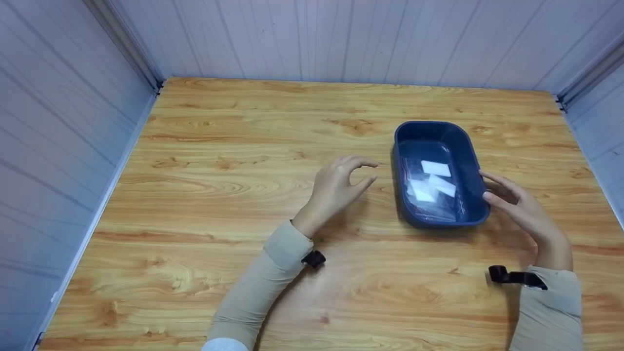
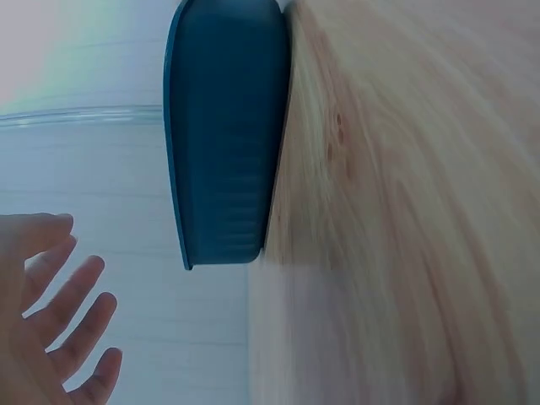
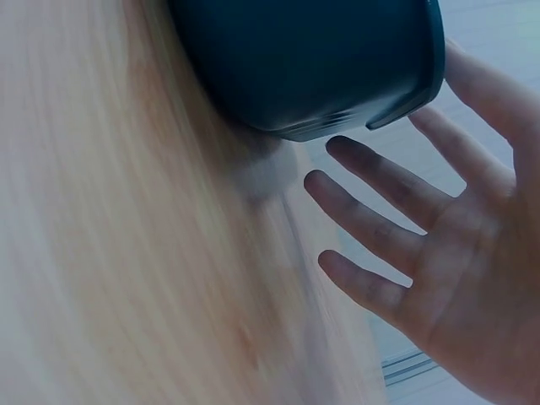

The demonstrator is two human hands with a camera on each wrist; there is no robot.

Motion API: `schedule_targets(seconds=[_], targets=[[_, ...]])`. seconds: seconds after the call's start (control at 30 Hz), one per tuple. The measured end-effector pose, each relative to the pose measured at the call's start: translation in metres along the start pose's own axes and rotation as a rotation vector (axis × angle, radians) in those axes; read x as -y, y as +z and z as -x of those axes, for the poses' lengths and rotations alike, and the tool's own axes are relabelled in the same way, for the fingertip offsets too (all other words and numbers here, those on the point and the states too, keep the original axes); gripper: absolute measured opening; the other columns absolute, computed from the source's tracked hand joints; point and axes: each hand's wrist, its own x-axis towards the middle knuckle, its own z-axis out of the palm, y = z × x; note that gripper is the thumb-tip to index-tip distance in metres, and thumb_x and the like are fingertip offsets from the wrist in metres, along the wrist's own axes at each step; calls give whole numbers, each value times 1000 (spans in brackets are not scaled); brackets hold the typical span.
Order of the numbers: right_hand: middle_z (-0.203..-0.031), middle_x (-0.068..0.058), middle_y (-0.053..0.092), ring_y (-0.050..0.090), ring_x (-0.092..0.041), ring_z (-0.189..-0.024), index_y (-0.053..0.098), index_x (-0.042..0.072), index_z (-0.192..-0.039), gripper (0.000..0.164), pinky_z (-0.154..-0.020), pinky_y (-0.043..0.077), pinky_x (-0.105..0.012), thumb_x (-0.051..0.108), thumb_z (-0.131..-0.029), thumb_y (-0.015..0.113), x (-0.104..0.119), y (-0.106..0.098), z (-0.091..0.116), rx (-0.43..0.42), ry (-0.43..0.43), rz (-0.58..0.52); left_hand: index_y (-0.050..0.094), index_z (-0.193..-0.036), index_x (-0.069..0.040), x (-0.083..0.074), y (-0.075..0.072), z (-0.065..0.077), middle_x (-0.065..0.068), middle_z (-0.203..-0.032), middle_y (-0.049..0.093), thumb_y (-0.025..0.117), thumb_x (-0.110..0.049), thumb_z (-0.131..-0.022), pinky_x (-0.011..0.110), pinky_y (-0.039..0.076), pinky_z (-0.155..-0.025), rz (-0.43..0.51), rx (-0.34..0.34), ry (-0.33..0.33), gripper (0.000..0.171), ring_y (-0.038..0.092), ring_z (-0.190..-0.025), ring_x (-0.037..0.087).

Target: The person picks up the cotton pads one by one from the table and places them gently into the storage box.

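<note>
A dark blue rectangular container [image 1: 474,161] with rounded corners stands on the wooden table, right of the middle. Inside it lies clear, glossy plastic [image 1: 414,170] with several bright white patches; I cannot tell whether these are labels or glare. My left hand [image 1: 339,183] hovers left of the container, fingers loosely bent and apart from the thumb, holding nothing. On the other side, my right hand [image 1: 521,207] is at the container's right wall, thumb and index tip at its rim. In the right wrist view, that hand's fingers [image 3: 371,215] spread beside the wall rather than around it.
The wood-grain table [image 1: 219,195] is bounded by pale panel walls at the back [image 1: 317,39], left and right. Black wrist-camera mounts [image 1: 314,259] stick out from both beige sleeves.
</note>
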Motion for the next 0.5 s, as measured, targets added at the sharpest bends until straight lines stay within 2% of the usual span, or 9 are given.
schedule_targets(seconds=[0.27, 0.4, 0.5], targets=[[-148, -10, 47, 49, 3, -121, 36, 14, -154, 54, -91, 42, -11, 16, -103, 54, 4, -1, -1, -50, -28, 9, 71, -120, -23, 12, -13, 8, -6, -119, 68, 68, -33, -95, 34, 49, -91, 0, -19, -13, 27, 62, -110, 13], [-144, -7, 51, 51, 3, -118, 39, 16, -153, 55, -90, 42, -10, 16, -102, 57, 6, 1, -3, -125, -39, 44, 70, -121, -22, 22, -23, 10, -5, -120, 68, 67, -33, -96, 36, 48, -94, -33, -33, -5, 27, 61, -113, 16], [-141, -5, 54, 53, 0, -117, 40, 15, -152, 55, -92, 41, -10, 10, -100, 59, 7, 4, -5, -191, -91, 52, 70, -120, -21, 30, -32, 12, -3, -121, 68, 67, -31, -96, 37, 48, -95, -66, -56, -9, 27, 60, -114, 18]])
